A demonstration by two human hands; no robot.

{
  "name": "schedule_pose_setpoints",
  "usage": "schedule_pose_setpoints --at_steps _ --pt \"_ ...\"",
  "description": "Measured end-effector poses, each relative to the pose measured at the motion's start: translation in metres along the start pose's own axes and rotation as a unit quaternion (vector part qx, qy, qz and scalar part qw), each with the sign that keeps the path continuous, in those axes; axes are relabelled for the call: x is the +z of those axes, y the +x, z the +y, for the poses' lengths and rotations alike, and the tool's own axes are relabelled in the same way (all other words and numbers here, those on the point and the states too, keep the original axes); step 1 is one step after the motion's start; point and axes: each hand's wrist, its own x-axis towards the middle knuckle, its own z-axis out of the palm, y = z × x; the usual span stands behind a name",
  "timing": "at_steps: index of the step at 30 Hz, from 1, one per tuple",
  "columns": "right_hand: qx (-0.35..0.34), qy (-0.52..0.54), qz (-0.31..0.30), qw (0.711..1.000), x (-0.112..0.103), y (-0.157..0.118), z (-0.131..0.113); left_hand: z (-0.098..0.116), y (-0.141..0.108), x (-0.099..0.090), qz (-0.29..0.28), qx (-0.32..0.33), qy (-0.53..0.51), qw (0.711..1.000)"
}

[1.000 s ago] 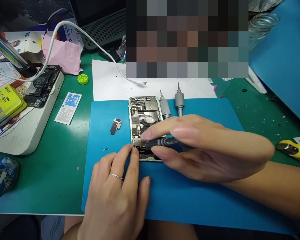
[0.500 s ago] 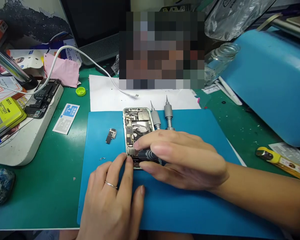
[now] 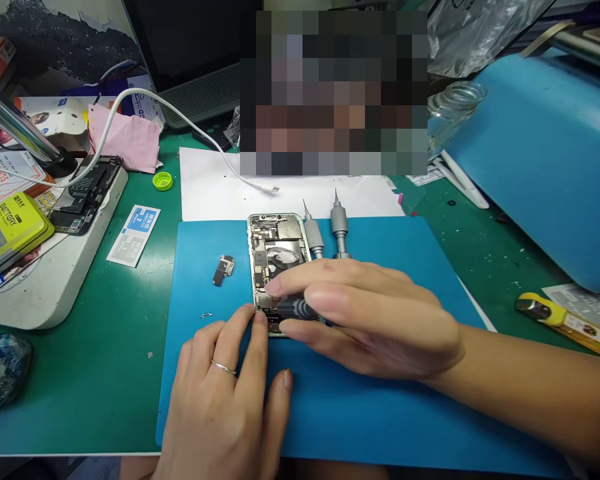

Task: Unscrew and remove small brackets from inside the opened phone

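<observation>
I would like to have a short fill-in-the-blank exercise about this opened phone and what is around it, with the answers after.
The opened phone lies on a ____ mat.
The ____ hand wears a ring.
Beyond the right hand are ____ light-grey screwdrivers.
The cable over the paper is ____.

Missing words: blue; left; two; white.

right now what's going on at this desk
Someone is working on an opened phone lying on a blue mat. The left hand rests its fingertips at the phone's lower left edge, while the right hand holds a dark-handled tool over the phone's lower part; its tip is hidden. Two grey screwdrivers stand just beyond the right hand, and a small detached part lies on the mat left of the phone.
</observation>
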Motion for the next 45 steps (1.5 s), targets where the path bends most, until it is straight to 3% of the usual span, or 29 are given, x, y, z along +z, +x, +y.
schedule_pose_setpoints --at_steps 14,21,25,32,45 --pt "0.005 0.020 0.002 1.000 0.0004 -0.0009 0.0013 -0.0029 0.0012 -0.0036 -0.020 0.028 0.012 0.999" --pt "0.061 0.074 0.011 0.995 -0.0021 -0.0055 0.0024 0.0003 0.0024 -0.0038 -0.008 0.019 -0.004 1.000" --pt "0.059 0.096 0.032 0.993 -0.0023 -0.0049 0.0027 0.0018 0.0037 -0.0043 -0.004 0.014 -0.009 1.000" --pt "0.056 0.048 0.019 0.997 -0.0022 -0.0039 0.0036 0.0021 0.0043 -0.0043 -0.007 0.016 -0.007 1.000" --pt "0.061 0.048 0.016 0.997 -0.0017 -0.0024 0.0022 0.0020 0.0034 -0.0043 -0.012 0.013 -0.014 1.000"
